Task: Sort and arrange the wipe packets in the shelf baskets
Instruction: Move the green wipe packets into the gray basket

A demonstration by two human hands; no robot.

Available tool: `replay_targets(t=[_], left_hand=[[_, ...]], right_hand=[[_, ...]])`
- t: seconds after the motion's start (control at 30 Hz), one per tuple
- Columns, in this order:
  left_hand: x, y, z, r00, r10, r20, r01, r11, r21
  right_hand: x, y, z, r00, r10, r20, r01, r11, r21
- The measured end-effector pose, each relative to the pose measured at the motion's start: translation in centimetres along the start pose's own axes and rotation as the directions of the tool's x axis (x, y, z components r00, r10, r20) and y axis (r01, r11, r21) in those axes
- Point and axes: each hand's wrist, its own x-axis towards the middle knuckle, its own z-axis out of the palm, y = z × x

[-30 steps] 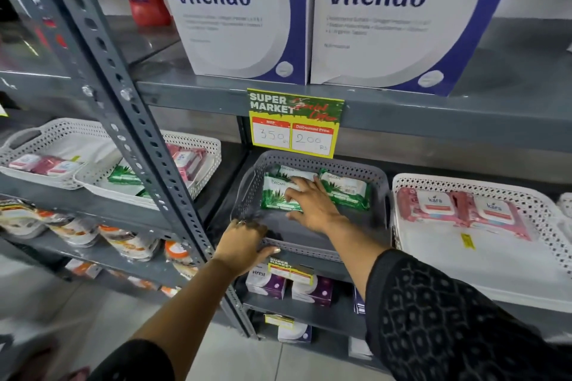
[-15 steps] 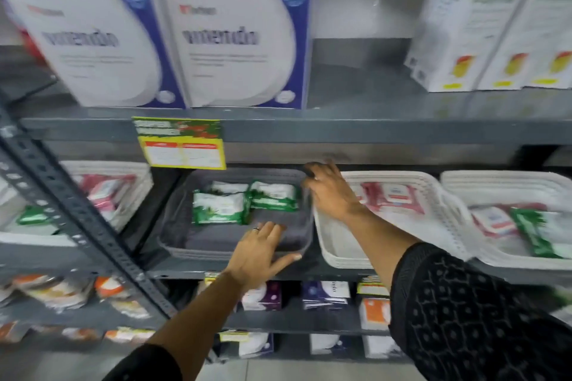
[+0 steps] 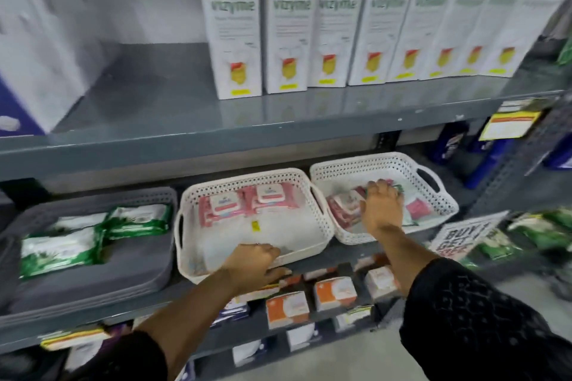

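A person's left hand (image 3: 252,260) grips the front rim of the middle white basket (image 3: 322,223), where two pink wipe packets (image 3: 247,202) lie along the back wall. The right hand (image 3: 382,204) presses down on mixed pink and green packets (image 3: 343,206) in the right white basket (image 3: 445,195); its grip cannot be told. Green packets (image 3: 62,247) sit in the grey basket (image 3: 93,281) at the shelf's left end.

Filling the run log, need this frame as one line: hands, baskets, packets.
left hand: on middle white basket front rim | right hand: in right white basket, over pink packets | grasp: unclear | green packets: grey basket
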Motion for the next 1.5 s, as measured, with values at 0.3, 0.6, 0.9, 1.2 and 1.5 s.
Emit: replay_targets(t=[0.3, 0.6, 0.9, 1.2, 1.5], left_hand=[[5.6, 2.8, 0.5, 0.98, -0.11, 0.167, 0.101, 0.993, 0.062], [4.3, 2.4, 0.9, 0.986, -0.113, 0.12, 0.112, 0.994, 0.012], [-7.2, -5.9, 0.2, 0.993, -0.004, -0.121, 0.006, 1.0, 0.014], [-20.8, -16.4, 1.1, 0.907, -0.253, -0.336, 0.251, 0.967, -0.05], [-27.2, -21.9, 1.4, 0.88, -0.429, -0.204, 0.455, 0.884, 0.107]], right_hand=[[1.3, 3.3, 1.5, 0.932, 0.311, 0.184, -0.336, 0.934, 0.122], [0.1, -0.7, 0.4, 0.983, 0.173, -0.059, -0.152, 0.953, 0.264], [-2.5, -13.0, -1.8, 0.949, -0.228, -0.22, 0.303, 0.855, 0.421], [-8.3, -30.7, -3.4, 0.795, -0.562, -0.23, 0.598, 0.662, 0.452], [-8.9, -41.1, -2.7, 0.671, -0.711, -0.21, 0.737, 0.608, 0.296]])
